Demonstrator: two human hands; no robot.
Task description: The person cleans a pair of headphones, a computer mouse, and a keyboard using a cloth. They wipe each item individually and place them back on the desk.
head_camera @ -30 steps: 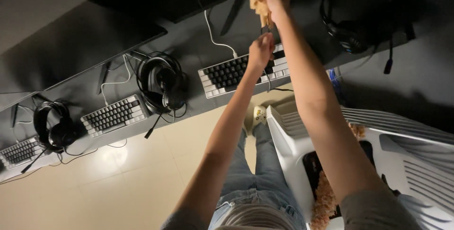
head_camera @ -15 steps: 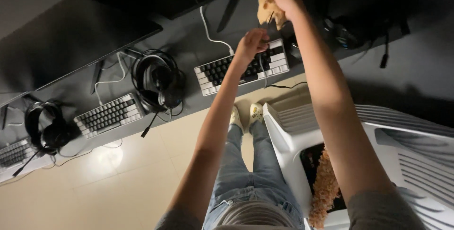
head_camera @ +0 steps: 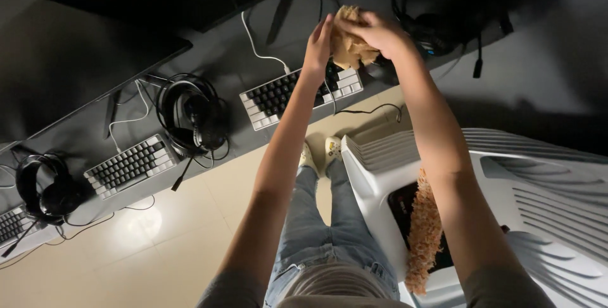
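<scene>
Both my arms reach out over a long dark desk (head_camera: 215,61). My right hand (head_camera: 370,29) grips a crumpled tan cloth (head_camera: 348,47) above the right end of a black and white keyboard (head_camera: 297,92). My left hand (head_camera: 318,45) presses against the cloth's left side with its fingers closed on it. The cloth hides part of the keyboard's far right corner.
A black headset (head_camera: 190,115) lies left of that keyboard, a second keyboard (head_camera: 130,163) and headset (head_camera: 44,184) further left, another headset (head_camera: 437,10) at the top right. Dark monitors stand at the back. A white plastic chair (head_camera: 506,181) with an orange duster (head_camera: 425,232) is at my right.
The cloth and my right hand came down towards the keyboard. My left hand rose from the keyboard and met the cloth. The view shifted slightly.
</scene>
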